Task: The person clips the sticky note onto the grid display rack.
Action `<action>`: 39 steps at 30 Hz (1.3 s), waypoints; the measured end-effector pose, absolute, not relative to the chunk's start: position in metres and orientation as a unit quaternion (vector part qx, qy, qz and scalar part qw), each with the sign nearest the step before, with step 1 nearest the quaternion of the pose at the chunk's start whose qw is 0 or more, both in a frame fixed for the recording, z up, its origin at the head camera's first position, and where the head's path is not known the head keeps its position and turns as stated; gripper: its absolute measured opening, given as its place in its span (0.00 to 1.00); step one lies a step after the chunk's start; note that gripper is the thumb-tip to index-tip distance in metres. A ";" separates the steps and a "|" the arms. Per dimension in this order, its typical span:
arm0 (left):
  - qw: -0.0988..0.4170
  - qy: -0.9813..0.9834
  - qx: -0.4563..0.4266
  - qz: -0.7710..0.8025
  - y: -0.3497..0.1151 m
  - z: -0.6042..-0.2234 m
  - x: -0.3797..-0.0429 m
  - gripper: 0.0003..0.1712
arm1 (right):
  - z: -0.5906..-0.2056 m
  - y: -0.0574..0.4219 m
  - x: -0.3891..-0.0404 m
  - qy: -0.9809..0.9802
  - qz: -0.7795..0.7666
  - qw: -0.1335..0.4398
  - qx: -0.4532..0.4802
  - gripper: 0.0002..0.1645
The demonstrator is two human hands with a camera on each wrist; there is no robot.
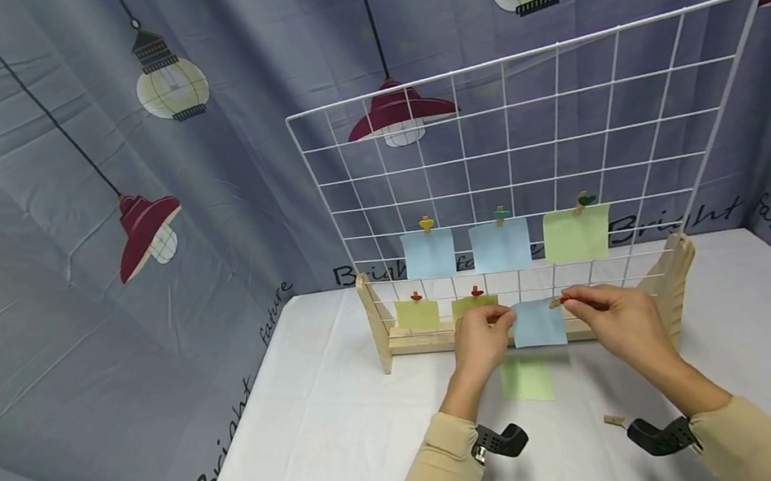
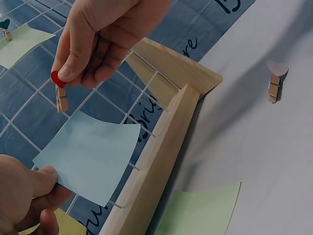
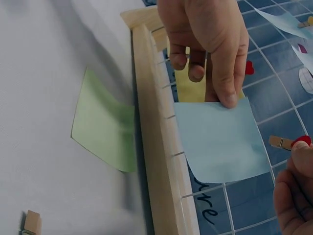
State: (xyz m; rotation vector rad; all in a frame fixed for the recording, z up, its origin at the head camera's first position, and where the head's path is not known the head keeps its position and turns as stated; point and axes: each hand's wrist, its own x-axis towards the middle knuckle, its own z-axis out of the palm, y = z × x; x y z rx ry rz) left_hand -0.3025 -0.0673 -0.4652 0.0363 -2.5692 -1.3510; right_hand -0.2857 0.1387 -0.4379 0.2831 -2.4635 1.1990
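Note:
A blue sticky note (image 1: 539, 324) lies against the lower part of the white wire grid (image 1: 484, 153). My left hand (image 1: 480, 336) pinches its left edge between thumb and finger. In my right hand (image 1: 622, 318) is a small wooden clothespin (image 2: 61, 98) with a red heart, gripped at the heart end. Seen from the left wrist, the clothespin is just beside the note's upper corner; in the right wrist view a small gap separates them. A yellow-green note (image 1: 474, 306) under a red-heart clip hangs partly behind my left hand.
Blue notes (image 1: 429, 255) and green notes (image 1: 577, 235) hang from heart clips on the grid. The grid stands in a wooden base (image 1: 675, 274). On the white table (image 1: 324, 438) lie a loose green note (image 1: 527, 379) and another clothespin (image 2: 275, 88).

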 end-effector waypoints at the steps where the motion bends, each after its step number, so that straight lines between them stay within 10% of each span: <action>1: 0.119 -0.879 0.011 -0.461 -0.067 -0.464 -0.303 0.08 | -0.437 0.138 -0.287 -0.876 0.429 0.195 0.104 0.15; 39: 0.143 -0.889 0.037 -0.433 -0.058 -0.456 -0.310 0.08 | -0.439 0.115 -0.314 -0.855 0.417 0.270 0.145 0.07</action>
